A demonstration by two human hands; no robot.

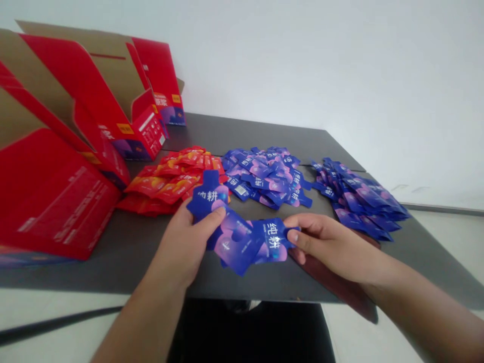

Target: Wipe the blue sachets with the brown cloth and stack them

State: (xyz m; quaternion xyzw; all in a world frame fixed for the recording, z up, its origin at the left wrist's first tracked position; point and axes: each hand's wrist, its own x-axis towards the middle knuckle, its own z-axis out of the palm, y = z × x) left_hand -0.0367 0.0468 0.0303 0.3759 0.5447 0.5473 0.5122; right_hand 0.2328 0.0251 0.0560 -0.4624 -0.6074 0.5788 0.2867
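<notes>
1. The left hand (185, 237) grasped several blue packets (238, 242), its thumb pressed on top and its fingers mostly hidden underneath.
2. The right hand (328, 242) pinched the narrow neck of the end packet (270, 244) between thumb and fingers; white characters and a pink patch showed on its face.
3. The packets in hand overlapped one another, fanned between the two hands over the near part of the table (234, 277). Their exact number could not be told.
4. Beyond them, in the middle of the table, lay a loose heap of blue packets (264, 174), pointing in many directions, one with a barcode uppermost.
5. To the right lay a second blue stack (363, 196), near the loose heap, with its packets lined up more closely and slanting the same way.
6. To the left of the loose heap, just beside it, was a pile of red packets (176, 181) with orange patches.
7. Red cardboard boxes (68, 201) stood along the left side of the table, their flaps raised and brown insides showing.
8. A pale wall (283, 65) rose behind the table, and a light floor (446, 232) showed at the right.
</notes>
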